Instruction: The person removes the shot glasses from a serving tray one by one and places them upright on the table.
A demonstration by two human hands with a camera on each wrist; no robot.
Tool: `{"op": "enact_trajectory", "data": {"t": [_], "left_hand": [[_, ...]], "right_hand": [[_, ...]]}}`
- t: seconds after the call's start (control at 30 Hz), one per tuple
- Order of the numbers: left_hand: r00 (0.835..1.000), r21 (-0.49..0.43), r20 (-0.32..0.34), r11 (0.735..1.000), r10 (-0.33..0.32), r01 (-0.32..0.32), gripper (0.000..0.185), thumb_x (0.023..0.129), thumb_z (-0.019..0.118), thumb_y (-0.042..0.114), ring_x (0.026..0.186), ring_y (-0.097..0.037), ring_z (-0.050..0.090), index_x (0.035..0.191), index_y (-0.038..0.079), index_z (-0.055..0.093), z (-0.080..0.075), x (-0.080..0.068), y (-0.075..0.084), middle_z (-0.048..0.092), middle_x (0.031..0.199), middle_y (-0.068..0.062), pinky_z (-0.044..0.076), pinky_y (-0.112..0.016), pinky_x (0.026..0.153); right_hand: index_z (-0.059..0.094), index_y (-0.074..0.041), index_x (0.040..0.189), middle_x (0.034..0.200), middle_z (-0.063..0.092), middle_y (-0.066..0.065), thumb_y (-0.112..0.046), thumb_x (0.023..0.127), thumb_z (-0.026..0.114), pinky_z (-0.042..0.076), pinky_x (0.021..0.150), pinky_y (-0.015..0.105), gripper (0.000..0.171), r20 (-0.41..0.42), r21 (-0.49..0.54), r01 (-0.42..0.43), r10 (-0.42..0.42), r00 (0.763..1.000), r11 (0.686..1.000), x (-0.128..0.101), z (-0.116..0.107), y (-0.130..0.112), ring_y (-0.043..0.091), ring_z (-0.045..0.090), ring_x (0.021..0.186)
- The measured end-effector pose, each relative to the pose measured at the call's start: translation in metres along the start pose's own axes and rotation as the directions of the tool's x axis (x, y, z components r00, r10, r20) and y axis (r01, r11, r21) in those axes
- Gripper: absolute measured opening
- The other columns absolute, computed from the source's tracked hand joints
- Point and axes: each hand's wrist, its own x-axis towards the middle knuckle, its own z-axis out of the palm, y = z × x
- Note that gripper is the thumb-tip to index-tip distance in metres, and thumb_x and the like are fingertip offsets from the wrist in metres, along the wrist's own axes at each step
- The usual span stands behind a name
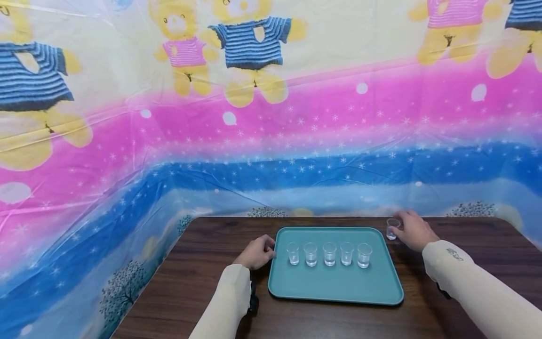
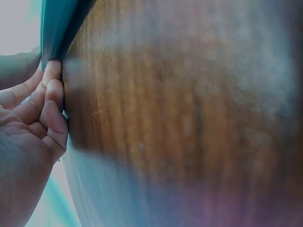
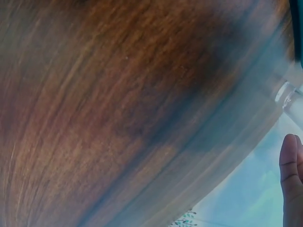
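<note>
A green tray (image 1: 334,287) lies on the brown wooden table, with several small clear shot glasses (image 1: 329,254) upright on it in a row. At its left edge, my left hand (image 1: 255,252) pinches the rim (image 2: 56,33) between thumb and curled fingers (image 2: 54,92). Just past the tray's far right corner, my right hand (image 1: 414,231) holds another clear shot glass (image 1: 392,230) between thumb and fingers. Only the base end of that glass (image 3: 289,97) and part of a finger (image 3: 289,163) show in the right wrist view. I cannot tell whether this glass touches the table.
The dark wood-grain table (image 1: 199,282) extends on both sides of the tray. Behind its far edge hangs a patterned cloth (image 1: 271,136) with bears and snowflakes, which also runs down the left side.
</note>
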Motion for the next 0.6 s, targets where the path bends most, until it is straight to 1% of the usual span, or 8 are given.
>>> {"op": "enact_trajectory", "data": {"t": [0.27, 0.43, 0.6], "left_hand": [[1.0, -0.001, -0.002, 1.0, -0.011, 0.011, 0.028, 0.094, 0.06, 0.011, 0.076, -0.019, 0.052, 0.119, 0.001, 0.053, 0.001, 0.0, 0.001, 0.055, 0.088, -0.005, 0.044, -0.035, 0.066], [1.0, -0.003, -0.006, 1.0, -0.002, 0.002, 0.027, 0.094, 0.06, 0.01, 0.075, -0.019, 0.052, 0.119, 0.001, 0.053, 0.001, 0.0, 0.001, 0.054, 0.088, -0.005, 0.044, -0.035, 0.066], [1.0, -0.005, -0.009, 1.0, 0.004, -0.004, 0.027, 0.093, 0.06, 0.01, 0.074, -0.019, 0.051, 0.119, 0.002, 0.054, 0.001, 0.0, 0.001, 0.054, 0.087, -0.005, 0.043, -0.035, 0.065]], "right_hand": [[0.049, 0.009, 0.127, 0.104, 0.048, 0.022, -0.021, 0.091, 0.063, 0.045, 0.07, 0.048, 0.049, 0.011, 0.014, 0.025, -0.025, 1.0, 1.0, -0.002, -0.009, -0.007, 0.034, 0.052, 0.09], [0.048, 0.008, 0.128, 0.108, 0.048, 0.023, -0.024, 0.091, 0.064, 0.045, 0.071, 0.048, 0.051, 0.03, 0.038, 0.043, -0.044, 0.999, 0.998, -0.005, -0.015, -0.012, 0.034, 0.052, 0.093], [0.049, 0.006, 0.128, 0.113, 0.051, 0.022, -0.025, 0.089, 0.067, 0.047, 0.072, 0.047, 0.053, 0.052, 0.09, 0.099, -0.104, 0.993, 0.991, -0.008, -0.018, -0.011, 0.032, 0.055, 0.094]]}}
